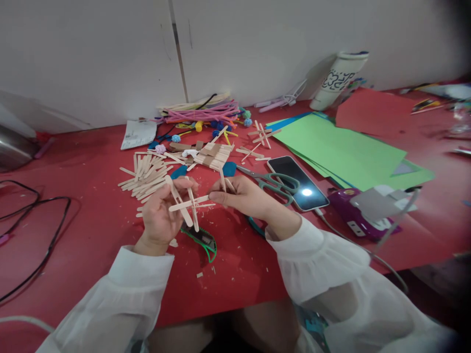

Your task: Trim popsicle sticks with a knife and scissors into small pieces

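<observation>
Between my hands is a small frame of crossed popsicle sticks (179, 202), held above the red table. My left hand (159, 215) grips its left side, with fingers curled behind the sticks. My right hand (241, 196) pinches the right end of the frame between thumb and fingers; upright stick ends show by its fingertips. Below the frame lies a green utility knife (204, 240), partly hidden. Beyond my left hand, loose popsicle sticks (145, 171) lie in a heap. Grey-green scissors (277, 185) rest beside my right hand, overlapping a phone (294, 181).
Green paper sheets (346, 142) and a red sheet (371, 113) lie right, near a leaning tumbler (338, 81). Pink pipe cleaners (202, 113) are at the back. A purple power socket (358, 213) with cables stands right; a black cable (55, 198) runs left.
</observation>
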